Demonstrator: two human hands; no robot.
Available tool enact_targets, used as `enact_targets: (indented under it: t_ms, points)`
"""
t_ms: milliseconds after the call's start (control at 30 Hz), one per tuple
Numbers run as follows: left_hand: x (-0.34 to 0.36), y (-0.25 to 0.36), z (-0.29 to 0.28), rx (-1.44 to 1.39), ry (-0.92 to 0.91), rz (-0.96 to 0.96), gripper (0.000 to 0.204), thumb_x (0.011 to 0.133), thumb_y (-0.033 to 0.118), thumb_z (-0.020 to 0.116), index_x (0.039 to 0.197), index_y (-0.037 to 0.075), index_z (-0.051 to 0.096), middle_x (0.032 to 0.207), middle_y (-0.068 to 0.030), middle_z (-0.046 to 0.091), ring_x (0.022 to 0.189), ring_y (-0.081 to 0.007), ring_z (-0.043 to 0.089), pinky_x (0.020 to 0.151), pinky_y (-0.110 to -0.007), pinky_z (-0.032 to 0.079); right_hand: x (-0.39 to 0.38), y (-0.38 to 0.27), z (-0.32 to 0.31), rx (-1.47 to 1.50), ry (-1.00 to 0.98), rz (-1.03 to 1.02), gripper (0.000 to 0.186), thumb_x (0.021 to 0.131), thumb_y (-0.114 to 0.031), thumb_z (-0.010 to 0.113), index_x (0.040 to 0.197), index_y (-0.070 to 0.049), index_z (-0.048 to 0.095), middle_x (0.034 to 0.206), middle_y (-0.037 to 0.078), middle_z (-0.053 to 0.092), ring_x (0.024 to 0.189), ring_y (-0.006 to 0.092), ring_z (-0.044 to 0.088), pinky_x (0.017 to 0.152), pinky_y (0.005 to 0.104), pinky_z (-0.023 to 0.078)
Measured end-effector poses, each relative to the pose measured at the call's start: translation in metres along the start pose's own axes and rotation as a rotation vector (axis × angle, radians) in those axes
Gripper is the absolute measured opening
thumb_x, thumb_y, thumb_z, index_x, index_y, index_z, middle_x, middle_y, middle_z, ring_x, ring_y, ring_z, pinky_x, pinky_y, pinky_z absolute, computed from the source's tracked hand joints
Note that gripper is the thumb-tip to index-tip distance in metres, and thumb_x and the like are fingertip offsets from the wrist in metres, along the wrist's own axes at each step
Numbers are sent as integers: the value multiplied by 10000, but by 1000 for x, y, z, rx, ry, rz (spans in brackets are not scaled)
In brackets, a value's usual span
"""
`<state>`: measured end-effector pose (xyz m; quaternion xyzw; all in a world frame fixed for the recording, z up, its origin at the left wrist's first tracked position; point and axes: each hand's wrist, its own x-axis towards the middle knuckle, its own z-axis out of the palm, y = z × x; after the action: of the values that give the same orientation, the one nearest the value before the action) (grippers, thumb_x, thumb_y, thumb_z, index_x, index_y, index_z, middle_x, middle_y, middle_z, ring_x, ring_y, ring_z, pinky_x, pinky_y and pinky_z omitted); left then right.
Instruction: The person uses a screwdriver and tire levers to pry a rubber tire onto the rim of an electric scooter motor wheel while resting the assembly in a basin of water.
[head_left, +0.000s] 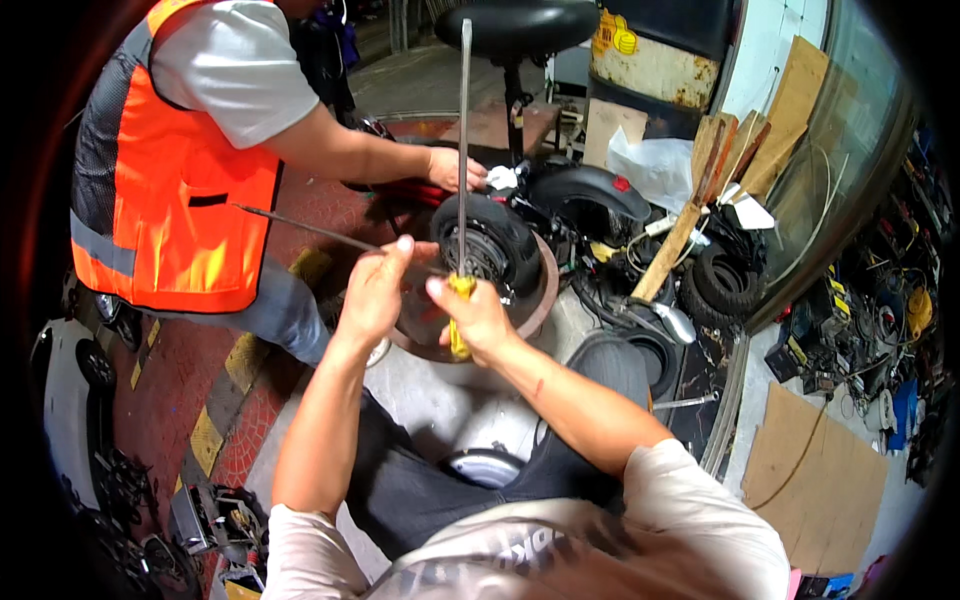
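My right hand [482, 322] is wrapped round the yellow handle of a long flathead screwdriver [463, 140], whose shaft points up past the wheel. Beside it, my left hand [375, 295] grips a second tool with a thin dark metal shaft [310, 228] that points to the left; its handle is hidden in my fist. Just beyond both hands, a small black tyre on a wheel [500, 235] belongs to a scooter with a black seat [520, 28] and black fender [590, 190]. Under the wheel shows the rusty rim of a round stand [545, 290].
A co-worker in an orange vest [190, 210] reaches a hand [452, 168] to the scooter. At right lie loose tyres [722, 285], wooden boards [668, 255] and a cardboard sheet [815, 480]. Tools and parts [880, 350] crowd the far right.
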<state>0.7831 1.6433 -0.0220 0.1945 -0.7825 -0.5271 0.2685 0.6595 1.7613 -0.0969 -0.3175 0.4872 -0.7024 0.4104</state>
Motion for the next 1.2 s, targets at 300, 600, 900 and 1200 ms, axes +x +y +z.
enact_targets:
  t_ms: [300, 600, 900, 1200]
  points:
    - [-30, 1, -16, 404, 224, 90, 451, 1087, 287, 479, 1186, -46, 767, 1109, -186, 793, 1040, -267, 744, 882, -405, 555, -4, 12, 31, -201, 56, -363, 429, 980, -180, 727, 1336, 56, 681, 1196, 142, 735, 1103, 220, 717, 975, 341, 568]
    - [-72, -11, -8, 781, 194, -26, 338, 1058, 259, 544, 946, -20, 699, 852, -312, 690, 866, -523, 683, 760, -608, 516, -3, 9, 58, 236, -145, -215, 278, 1049, -157, 712, 1250, 35, 696, 1192, 128, 745, 1066, 168, 705, 924, 327, 586]
    - [-80, -21, 23, 753, 125, -10, 363, 1046, 264, 560, 867, -32, 673, 847, -301, 707, 819, -508, 698, 738, -605, 531, -11, 4, 33, 260, -191, -208, 199, 1064, -120, 689, 1185, 33, 645, 1028, 134, 747, 962, 201, 738, 884, 357, 614]
    - [-91, -103, 80, 137, 121, -132, 275, 999, 271, 769, 948, 9, 705, 696, 4, 650, 628, -83, 608, 562, -304, 496, -13, -24, -5, 166, 131, -433, 193, 1068, -156, 678, 1179, -3, 642, 889, 85, 696, 766, 193, 724, 691, 325, 607]
